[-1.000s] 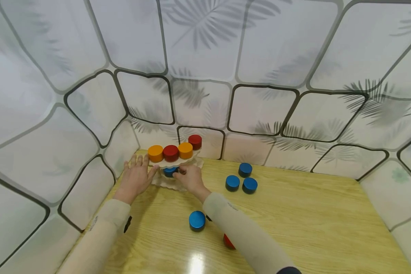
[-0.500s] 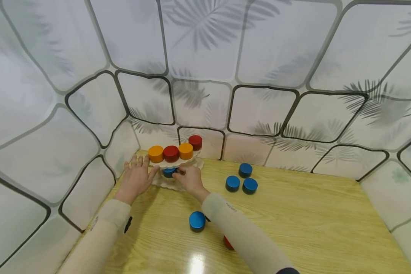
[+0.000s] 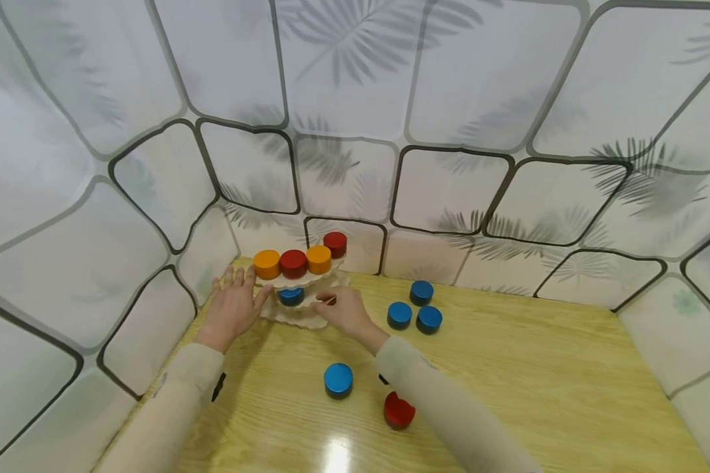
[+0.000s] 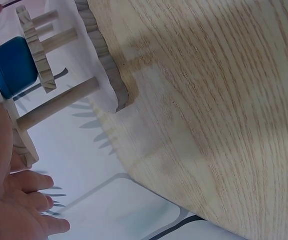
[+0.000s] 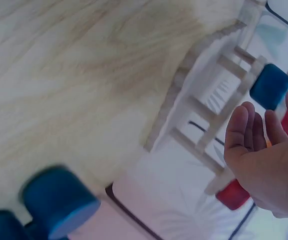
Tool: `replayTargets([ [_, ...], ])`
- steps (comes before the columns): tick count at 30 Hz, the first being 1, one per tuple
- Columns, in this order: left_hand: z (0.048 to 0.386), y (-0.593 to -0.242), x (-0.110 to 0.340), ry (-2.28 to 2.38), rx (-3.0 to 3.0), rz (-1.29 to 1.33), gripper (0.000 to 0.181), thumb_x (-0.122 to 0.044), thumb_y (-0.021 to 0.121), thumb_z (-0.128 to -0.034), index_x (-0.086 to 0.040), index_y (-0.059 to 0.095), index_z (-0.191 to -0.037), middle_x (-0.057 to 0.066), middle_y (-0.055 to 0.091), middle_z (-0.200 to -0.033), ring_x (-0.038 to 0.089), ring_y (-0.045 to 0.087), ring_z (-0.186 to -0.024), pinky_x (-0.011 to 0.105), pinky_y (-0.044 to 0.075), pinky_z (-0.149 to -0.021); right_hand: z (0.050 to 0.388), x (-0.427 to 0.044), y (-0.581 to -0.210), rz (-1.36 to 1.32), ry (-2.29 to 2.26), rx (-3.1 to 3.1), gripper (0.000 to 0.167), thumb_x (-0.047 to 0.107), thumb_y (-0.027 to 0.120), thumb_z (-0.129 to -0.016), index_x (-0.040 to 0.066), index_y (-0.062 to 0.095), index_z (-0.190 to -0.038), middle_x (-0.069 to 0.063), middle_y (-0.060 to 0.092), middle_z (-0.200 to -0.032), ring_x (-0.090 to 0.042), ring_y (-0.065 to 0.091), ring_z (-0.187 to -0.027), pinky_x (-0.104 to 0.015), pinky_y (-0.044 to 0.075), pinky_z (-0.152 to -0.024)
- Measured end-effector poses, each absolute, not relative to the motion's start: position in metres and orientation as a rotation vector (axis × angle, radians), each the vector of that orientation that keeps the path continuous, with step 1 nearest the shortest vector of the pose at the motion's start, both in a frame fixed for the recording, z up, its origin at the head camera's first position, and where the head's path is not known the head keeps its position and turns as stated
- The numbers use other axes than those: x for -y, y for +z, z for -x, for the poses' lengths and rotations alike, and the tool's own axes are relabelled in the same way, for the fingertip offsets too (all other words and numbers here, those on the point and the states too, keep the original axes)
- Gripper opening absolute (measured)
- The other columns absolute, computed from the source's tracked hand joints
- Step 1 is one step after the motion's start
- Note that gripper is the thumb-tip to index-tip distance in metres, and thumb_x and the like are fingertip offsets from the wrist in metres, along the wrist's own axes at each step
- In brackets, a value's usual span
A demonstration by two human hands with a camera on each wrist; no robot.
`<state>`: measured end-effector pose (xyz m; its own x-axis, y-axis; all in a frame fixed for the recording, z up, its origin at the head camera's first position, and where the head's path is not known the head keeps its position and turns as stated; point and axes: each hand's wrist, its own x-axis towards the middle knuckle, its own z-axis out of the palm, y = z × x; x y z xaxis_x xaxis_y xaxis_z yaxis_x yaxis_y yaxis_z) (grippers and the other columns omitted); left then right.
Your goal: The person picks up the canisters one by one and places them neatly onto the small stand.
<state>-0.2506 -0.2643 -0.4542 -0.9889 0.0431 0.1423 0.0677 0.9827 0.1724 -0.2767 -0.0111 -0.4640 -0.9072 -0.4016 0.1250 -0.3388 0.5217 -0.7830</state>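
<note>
A pale wooden tiered stand point(image 3: 300, 320) with scalloped shelves and dowel posts stands in the corner. Along its top shelf sit orange cylinders point(image 3: 267, 264) and red cylinders point(image 3: 293, 264). One blue cylinder point(image 3: 291, 297) rests on the middle shelf, below the top one. My left hand point(image 3: 229, 312) lies against the stand's left end, its fingers straight and its thumb by the top shelf's edge. Right of the blue cylinder, apart from it, is my right hand point(image 3: 346, 310), its fingers loosely bent. In the right wrist view nothing shows between that hand's thumb and fingers point(image 5: 237, 125).
Several more blue cylinders point(image 3: 399, 315) stand on the wooden table point(image 3: 509, 368), grouped right of the stand. A single blue cylinder point(image 3: 338, 380) is nearer me, with a red cylinder point(image 3: 398, 410) partly behind my right sleeve. Patterned walls point(image 3: 449, 190) close off the back and sides.
My right hand has let go of the blue cylinder on the middle shelf and drawn away to the right. More of the red cylinder on the table now shows. The left hand has stayed put.
</note>
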Motion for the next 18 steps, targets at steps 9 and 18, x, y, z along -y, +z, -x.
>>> replayTargets([
  [9,0.249,-0.454,0.265,-0.283,2.987,0.078,0.074,-0.049,0.034,-0.1145,0.009,0.032,-0.161,0.040,0.034,-0.162,0.059,0.023,-0.154,0.078,0.020,-0.121,0.265,-0.022,-0.450,0.673,-1.359,-2.659,0.025,0.027,0.074,-0.100,0.010,0.081,-0.117,-0.005,0.078,-0.117,-0.023,0.071,-0.102,-0.031,0.060,-0.082],
  [18,0.250,-0.457,0.264,-0.284,2.979,0.087,0.075,-0.050,0.033,-0.1146,0.009,0.032,-0.161,0.040,0.033,-0.161,0.060,0.023,-0.154,0.079,0.020,-0.120,0.247,-0.060,-0.448,0.618,-1.312,-2.690,0.024,0.031,0.074,-0.099,0.014,0.081,-0.115,0.000,0.078,-0.110,-0.017,0.070,-0.098,-0.033,0.059,-0.083],
])
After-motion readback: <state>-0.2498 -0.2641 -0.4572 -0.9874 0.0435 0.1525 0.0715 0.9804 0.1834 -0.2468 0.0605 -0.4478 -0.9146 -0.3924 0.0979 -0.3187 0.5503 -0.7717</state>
